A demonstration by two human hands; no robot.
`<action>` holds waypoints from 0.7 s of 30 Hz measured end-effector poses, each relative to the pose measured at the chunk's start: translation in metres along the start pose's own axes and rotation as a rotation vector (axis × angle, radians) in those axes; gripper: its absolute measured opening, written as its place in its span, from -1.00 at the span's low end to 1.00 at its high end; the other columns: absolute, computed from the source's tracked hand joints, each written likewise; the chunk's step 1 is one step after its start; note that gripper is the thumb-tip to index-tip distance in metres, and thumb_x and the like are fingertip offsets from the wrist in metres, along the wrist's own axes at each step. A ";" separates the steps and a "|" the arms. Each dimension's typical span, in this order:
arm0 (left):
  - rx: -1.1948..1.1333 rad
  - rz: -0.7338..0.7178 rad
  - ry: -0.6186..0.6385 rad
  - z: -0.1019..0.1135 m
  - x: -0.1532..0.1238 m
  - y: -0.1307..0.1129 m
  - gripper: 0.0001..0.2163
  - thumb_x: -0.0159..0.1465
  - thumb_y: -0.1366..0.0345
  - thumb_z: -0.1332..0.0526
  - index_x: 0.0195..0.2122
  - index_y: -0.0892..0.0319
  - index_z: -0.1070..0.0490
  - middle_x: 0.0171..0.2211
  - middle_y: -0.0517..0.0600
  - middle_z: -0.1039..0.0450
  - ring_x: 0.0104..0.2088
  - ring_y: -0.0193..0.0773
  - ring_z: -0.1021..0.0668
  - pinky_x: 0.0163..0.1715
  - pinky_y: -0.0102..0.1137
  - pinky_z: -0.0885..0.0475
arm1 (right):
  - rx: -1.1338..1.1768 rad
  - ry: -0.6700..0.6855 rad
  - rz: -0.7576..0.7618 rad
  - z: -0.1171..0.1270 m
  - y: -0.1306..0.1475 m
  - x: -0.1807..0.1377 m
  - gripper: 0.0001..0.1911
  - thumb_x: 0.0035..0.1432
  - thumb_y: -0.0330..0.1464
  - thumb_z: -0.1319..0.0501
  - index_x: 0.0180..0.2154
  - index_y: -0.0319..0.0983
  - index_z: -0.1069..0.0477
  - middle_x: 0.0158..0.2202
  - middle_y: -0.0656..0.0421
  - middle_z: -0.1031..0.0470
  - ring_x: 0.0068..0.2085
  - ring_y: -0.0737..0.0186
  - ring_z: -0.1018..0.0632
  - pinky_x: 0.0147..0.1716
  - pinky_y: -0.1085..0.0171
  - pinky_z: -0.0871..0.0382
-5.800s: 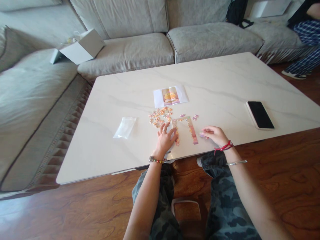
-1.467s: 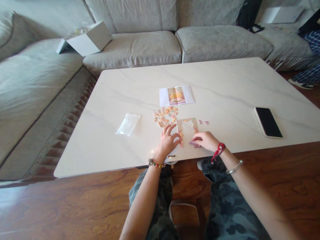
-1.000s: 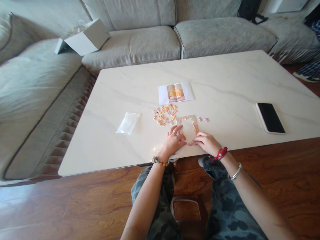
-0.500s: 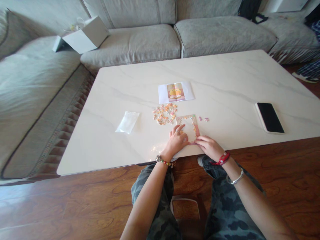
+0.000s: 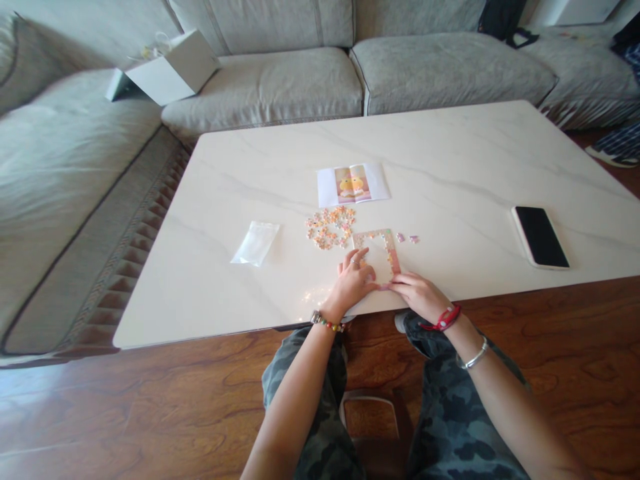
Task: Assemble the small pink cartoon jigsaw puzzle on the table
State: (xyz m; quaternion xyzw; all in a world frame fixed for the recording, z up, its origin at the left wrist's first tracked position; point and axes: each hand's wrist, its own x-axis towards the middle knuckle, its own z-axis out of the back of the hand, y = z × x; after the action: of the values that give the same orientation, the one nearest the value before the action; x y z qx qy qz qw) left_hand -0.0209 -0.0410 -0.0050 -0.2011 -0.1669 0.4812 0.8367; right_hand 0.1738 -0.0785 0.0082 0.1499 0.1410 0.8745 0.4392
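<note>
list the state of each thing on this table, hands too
Pastel jigsaw border: middle unfilled, bottom partly hidden
Bare left hand: fingers bent over the border's left side
Bare right hand: at the border's lower right corner
Small orange-and-white jigsaw pieces: loose, roughly in a ring
Two small pinkish-purple pieces: loose, apart
White paper picture sheet: face up, creased
Clear plastic bag: lying flat
Rectangular pale-edged phone: face up, screen dark

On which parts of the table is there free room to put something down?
Free: between the two loose pieces and the phone, and between the plastic bag and the table's left edge. Crowded: around the puzzle border, where the left hand and right hand are, beside the pile of pieces.
</note>
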 end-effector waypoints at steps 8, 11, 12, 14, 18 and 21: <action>-0.003 0.125 0.015 0.005 -0.001 -0.002 -0.77 -0.02 0.15 -0.30 -0.37 0.12 -0.40 0.20 0.06 0.13 0.17 0.10 0.03 -0.05 0.02 -0.19 | -0.318 0.099 -0.005 0.004 0.028 0.003 -0.74 0.12 -0.55 -0.01 -0.26 -0.26 -0.44 -0.33 0.07 -0.43 -0.25 0.24 -0.43 -0.34 0.33 -0.35; 0.023 0.136 0.027 0.007 -0.001 -0.004 -0.76 -0.02 0.16 -0.30 -0.34 0.12 -0.38 0.23 0.05 0.22 0.19 0.09 0.08 -0.02 0.01 -0.17 | -0.400 0.099 -0.008 0.000 0.037 0.005 -0.73 0.08 -0.60 0.00 -0.29 -0.34 -0.44 -0.32 0.02 -0.42 -0.27 0.22 -0.43 -0.42 0.31 -0.31; 0.030 0.126 0.025 0.007 -0.001 -0.004 -0.76 -0.01 0.17 -0.30 -0.34 0.12 -0.38 0.23 0.05 0.23 0.19 0.09 0.08 -0.02 0.00 -0.16 | -0.411 0.096 -0.002 -0.001 0.038 0.005 -0.73 0.08 -0.61 0.00 -0.29 -0.35 -0.44 -0.31 0.01 -0.42 -0.26 0.21 -0.43 -0.42 0.31 -0.31; 0.038 0.098 0.018 0.006 -0.001 -0.004 -0.76 -0.01 0.18 -0.30 -0.33 0.12 -0.38 0.23 0.06 0.23 0.19 0.08 0.08 -0.02 -0.01 -0.16 | -0.403 0.088 0.002 -0.002 0.036 0.003 -0.72 0.10 -0.60 0.01 -0.28 -0.34 -0.44 -0.31 0.02 -0.43 -0.27 0.23 -0.44 -0.40 0.31 -0.31; 0.031 0.067 0.032 0.006 -0.001 -0.003 -0.78 0.01 0.19 -0.28 -0.33 0.12 -0.38 0.22 0.06 0.16 0.19 0.06 0.05 -0.02 -0.04 -0.19 | -0.294 0.018 0.013 0.000 0.024 -0.005 -0.69 0.15 -0.55 0.03 -0.17 -0.25 -0.41 -0.28 0.08 -0.44 -0.23 0.26 -0.44 -0.26 0.32 -0.32; 0.027 0.061 0.042 0.006 -0.001 -0.003 -0.80 0.02 0.20 -0.27 -0.33 0.12 -0.38 0.21 0.06 0.12 0.18 0.05 0.04 -0.01 -0.03 -0.17 | -0.231 -0.022 0.037 0.000 0.017 -0.010 -0.64 0.15 -0.55 0.03 -0.08 -0.19 -0.36 -0.21 0.09 -0.42 -0.15 0.23 -0.42 -0.17 0.28 -0.32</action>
State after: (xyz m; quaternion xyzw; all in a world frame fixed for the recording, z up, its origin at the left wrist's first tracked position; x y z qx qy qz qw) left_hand -0.0221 -0.0420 0.0018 -0.2047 -0.1367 0.5046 0.8275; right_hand 0.1669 -0.0961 0.0132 0.1104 0.0317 0.8911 0.4390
